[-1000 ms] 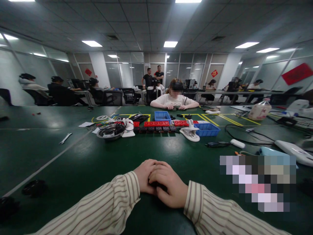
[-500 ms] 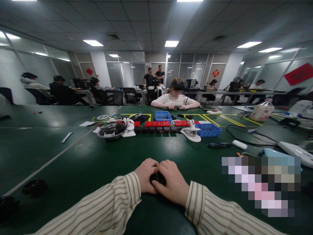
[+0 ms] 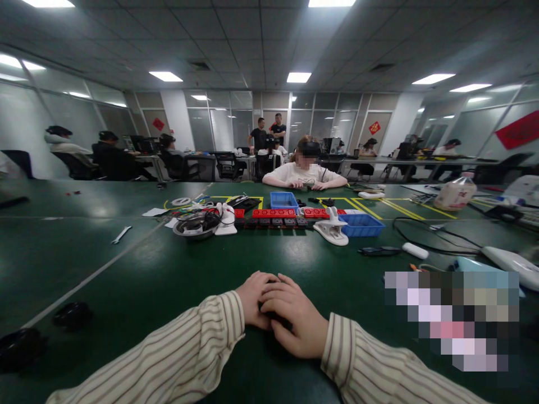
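Both my hands rest together on the green table (image 3: 168, 280) close in front of me, in striped sleeves. My left hand (image 3: 251, 297) is curled, and my right hand (image 3: 297, 325) lies over and against it with its fingers bent. Between them only a sliver of a small black object (image 3: 272, 315) shows; most of it is hidden under the fingers.
Mid-table lie a metal bowl of cables (image 3: 196, 224), a row of red blocks (image 3: 273, 213), two blue trays (image 3: 362, 224), a white clamp (image 3: 334, 231) and a wrench (image 3: 120, 234). Black round parts (image 3: 72, 315) sit at the left. A person (image 3: 304, 171) sits opposite; white devices and cables lie right.
Half a second ago my hands were slightly parted, showing the small black object. They have closed over it again, and my view has shifted a little.
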Demonstrator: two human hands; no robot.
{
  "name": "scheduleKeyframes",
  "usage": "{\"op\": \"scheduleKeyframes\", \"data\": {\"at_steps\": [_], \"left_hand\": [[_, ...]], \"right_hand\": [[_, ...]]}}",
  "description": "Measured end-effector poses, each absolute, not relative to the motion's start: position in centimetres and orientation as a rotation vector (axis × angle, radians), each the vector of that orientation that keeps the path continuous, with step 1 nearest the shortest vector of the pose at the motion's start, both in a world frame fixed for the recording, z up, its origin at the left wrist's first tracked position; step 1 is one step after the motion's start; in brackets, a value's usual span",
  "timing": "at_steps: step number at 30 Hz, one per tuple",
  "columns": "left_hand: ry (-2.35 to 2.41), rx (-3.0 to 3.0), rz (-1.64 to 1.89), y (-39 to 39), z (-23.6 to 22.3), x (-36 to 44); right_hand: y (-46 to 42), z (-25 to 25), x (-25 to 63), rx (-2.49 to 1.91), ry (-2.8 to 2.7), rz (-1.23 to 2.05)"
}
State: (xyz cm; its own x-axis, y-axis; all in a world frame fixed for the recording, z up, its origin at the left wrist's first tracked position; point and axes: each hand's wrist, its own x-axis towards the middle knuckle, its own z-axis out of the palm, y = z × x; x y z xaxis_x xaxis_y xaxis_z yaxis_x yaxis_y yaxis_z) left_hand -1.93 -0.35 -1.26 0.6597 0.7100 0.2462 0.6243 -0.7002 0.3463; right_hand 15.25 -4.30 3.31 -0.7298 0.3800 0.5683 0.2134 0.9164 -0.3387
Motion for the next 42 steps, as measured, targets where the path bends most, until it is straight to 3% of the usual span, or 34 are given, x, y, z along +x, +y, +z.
{"op": "scheduleKeyframes", "data": {"at_steps": [9, 24, 35, 42], "left_hand": [[1.214, 2.591, 0.603, -1.8, 0.5, -1.1], [0.994, 2.566, 0.548, -0.5, -0.3, -1.8], [1.264, 2.613, 0.565, -2.0, 0.5, -0.7], [1.120, 2.613, 0.532, -1.1, -0.2, -1.3]], "right_hand": [[-3.8, 2.7, 14.9, -1.063, -2.386, 0.211], [-3.9, 2.7, 15.2, -0.398, -2.379, 0.386], [-3.7, 2.5, 15.2, -0.979, -2.302, 0.256], [-3.6, 2.5, 15.0, -0.893, -2.403, 0.312]]}}
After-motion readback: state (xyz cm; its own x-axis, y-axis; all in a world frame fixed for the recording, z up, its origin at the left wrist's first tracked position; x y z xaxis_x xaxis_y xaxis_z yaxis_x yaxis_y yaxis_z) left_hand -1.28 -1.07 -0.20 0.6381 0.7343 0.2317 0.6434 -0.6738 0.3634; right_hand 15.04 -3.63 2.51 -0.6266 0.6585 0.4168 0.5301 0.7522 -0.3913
